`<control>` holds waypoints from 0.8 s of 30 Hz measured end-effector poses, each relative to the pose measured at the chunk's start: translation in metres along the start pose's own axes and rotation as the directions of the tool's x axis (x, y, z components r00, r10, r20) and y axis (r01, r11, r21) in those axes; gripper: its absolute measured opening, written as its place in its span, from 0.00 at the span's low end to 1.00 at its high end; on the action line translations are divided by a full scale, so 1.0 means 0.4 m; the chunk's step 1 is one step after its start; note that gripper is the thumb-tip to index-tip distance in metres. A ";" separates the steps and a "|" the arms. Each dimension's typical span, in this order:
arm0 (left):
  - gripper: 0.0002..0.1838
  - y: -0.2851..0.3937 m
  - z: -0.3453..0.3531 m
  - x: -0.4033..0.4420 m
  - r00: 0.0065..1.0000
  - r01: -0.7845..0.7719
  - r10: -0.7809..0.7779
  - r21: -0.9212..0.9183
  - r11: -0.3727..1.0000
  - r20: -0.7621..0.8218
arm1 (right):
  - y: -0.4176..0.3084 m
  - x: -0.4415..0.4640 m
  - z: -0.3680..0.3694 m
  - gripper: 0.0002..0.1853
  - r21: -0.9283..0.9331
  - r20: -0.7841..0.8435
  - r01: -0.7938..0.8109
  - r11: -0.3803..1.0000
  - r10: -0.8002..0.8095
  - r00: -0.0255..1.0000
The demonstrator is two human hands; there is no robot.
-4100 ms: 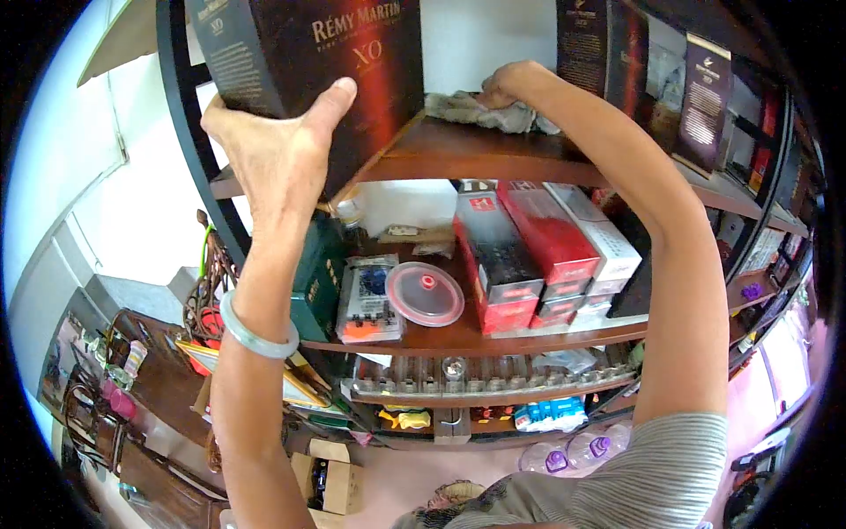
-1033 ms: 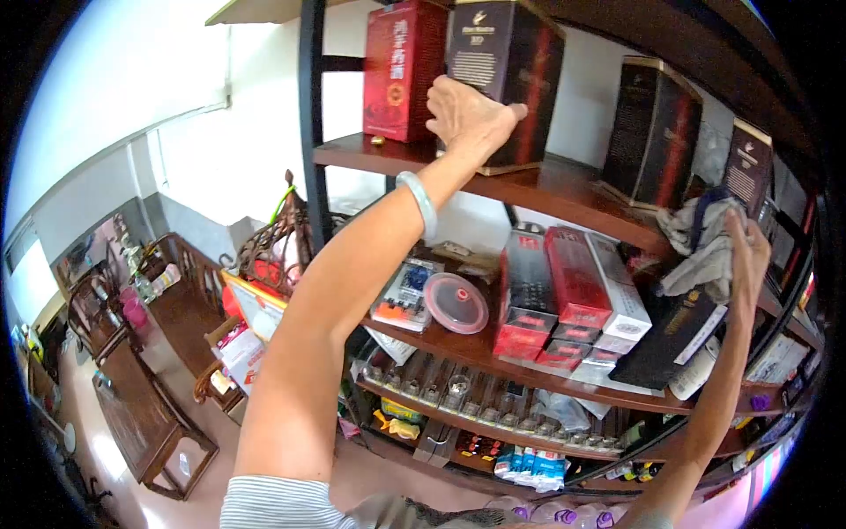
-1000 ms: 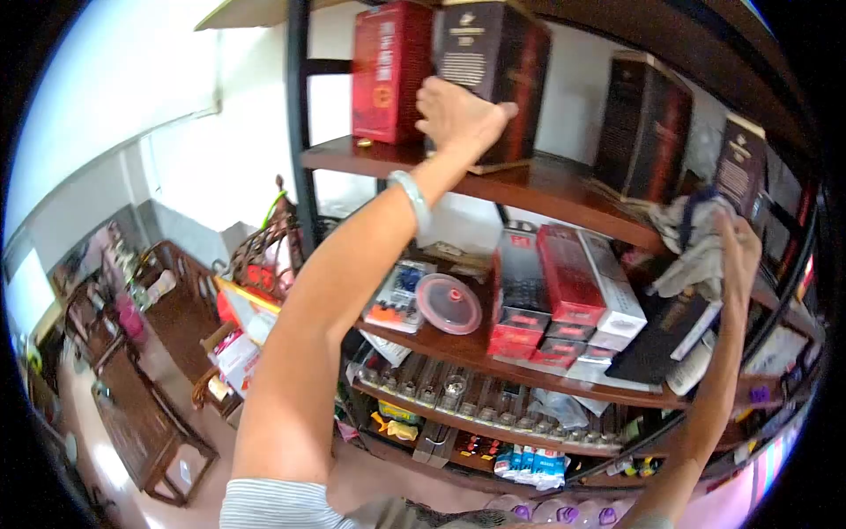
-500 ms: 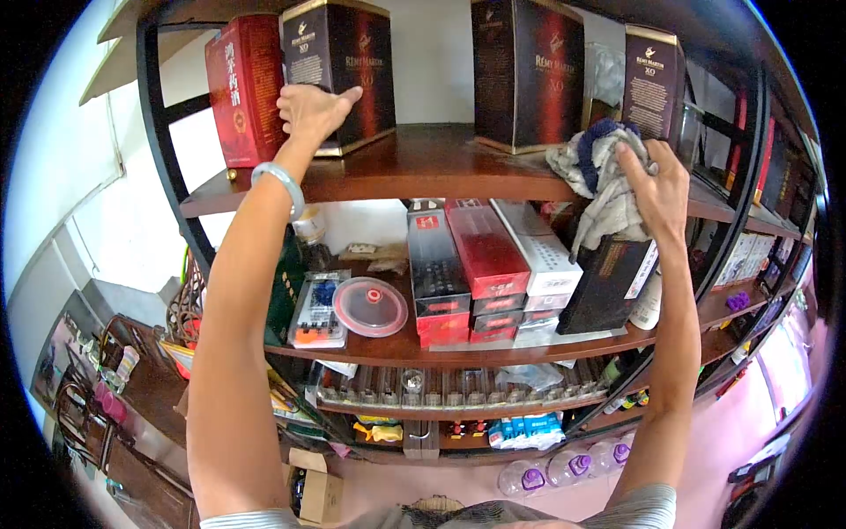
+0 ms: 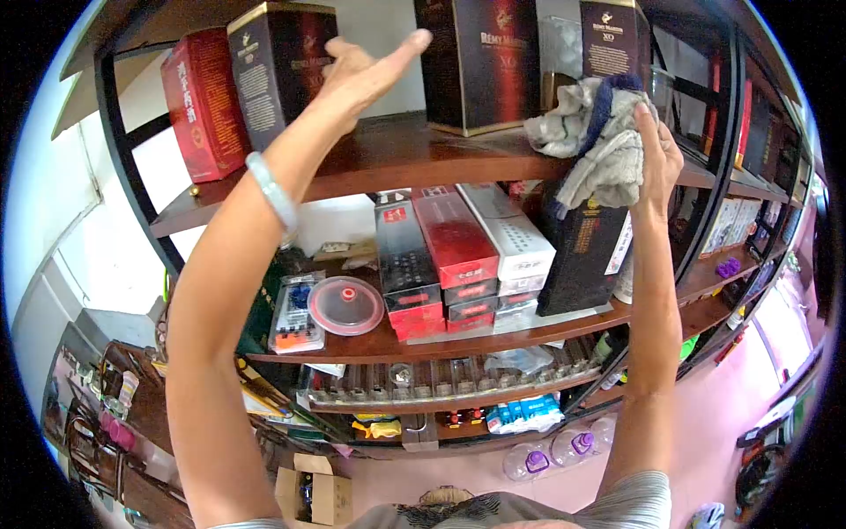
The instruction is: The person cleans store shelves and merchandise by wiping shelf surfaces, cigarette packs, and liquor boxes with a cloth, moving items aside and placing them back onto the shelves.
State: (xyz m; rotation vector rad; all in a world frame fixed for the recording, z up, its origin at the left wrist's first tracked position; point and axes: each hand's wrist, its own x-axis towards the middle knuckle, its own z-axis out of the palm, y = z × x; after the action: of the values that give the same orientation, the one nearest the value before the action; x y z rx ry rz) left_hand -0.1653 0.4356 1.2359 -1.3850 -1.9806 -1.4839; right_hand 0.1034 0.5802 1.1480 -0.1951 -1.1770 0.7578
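My left hand (image 5: 366, 78) is raised over the top shelf, thumb stretched toward a tall dark Rémy Martin XO box (image 5: 485, 70) and apart from it. Behind the hand stands another dark Rémy Martin box (image 5: 280, 75), partly covered by it, beside a red box (image 5: 204, 106) with gold lettering. A grey cloth (image 5: 608, 145) with a dark blue band hangs bunched in my right hand (image 5: 656, 159) at the shelf's front edge. Just behind the cloth is a smaller Rémy Martin box (image 5: 610, 48), its lower part hidden.
Below the top shelf (image 5: 397, 159), stacked cartons (image 5: 454, 234), a black box (image 5: 586, 256) and a round clear lid (image 5: 345, 306) crowd the middle shelf. An open cardboard box (image 5: 330, 498) and plastic bottles with purple caps (image 5: 538, 461) are on the floor.
My left hand has left the left Rémy Martin box and moved right, toward the middle one. My right hand still grips the cloth. The view has shifted somewhat.
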 end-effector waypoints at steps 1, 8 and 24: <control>0.72 0.007 0.016 0.002 1.000 0.019 -0.018 -0.028 0.999 0.019 | 0.003 0.001 -0.002 0.14 0.067 -0.030 0.007 0.998 -0.005 1.000; 0.74 0.055 0.150 0.059 0.975 0.129 -0.064 -0.306 0.943 0.213 | 0.034 -0.023 0.037 0.17 -0.688 0.135 0.444 0.575 -0.499 0.856; 0.38 0.031 0.132 0.103 0.991 -0.082 0.097 0.154 0.985 -0.092 | -0.002 -0.011 0.050 0.21 -0.810 0.251 0.355 0.466 -0.271 0.929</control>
State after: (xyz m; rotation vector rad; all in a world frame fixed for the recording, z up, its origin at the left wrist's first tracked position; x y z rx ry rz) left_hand -0.1598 0.5021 1.2498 -1.2939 -1.9009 -1.3092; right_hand 0.0853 0.5719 1.1532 -0.7500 -1.5466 -0.2249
